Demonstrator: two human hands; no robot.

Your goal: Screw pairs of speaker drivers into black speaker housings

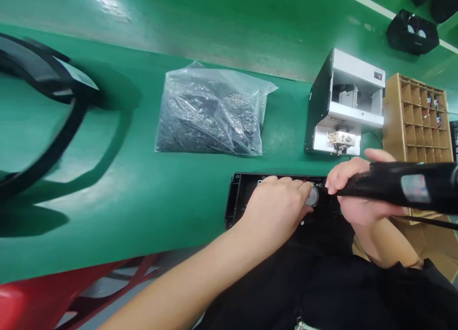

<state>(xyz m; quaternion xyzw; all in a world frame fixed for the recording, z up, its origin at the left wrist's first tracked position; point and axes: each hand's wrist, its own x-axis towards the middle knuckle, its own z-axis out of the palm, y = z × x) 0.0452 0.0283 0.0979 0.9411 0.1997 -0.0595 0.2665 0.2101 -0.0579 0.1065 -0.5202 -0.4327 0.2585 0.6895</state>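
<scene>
My right hand [354, 186] is wrapped round a black electric screwdriver [393, 184], which lies level with its tip pointing left into a black plastic housing [232, 201]. The tip itself is hard to make out beside my fingers. Inside the housing, my left hand [279, 201] is closed, fingers curled down. Its thumb and forefinger are at a round silver part [313, 196], partly covered by the hand. A bit of red wire shows near the forefinger. Whatever the left fingers grip is hidden.
A clear plastic bag [211, 112] of dark small pieces lies beyond the housing. Behind the screwdriver are a silver-and-black machine [343, 96] and a divided cardboard box [418, 120]. A black curved stand [53, 143] is at left, a red chair [32, 301] below the table edge.
</scene>
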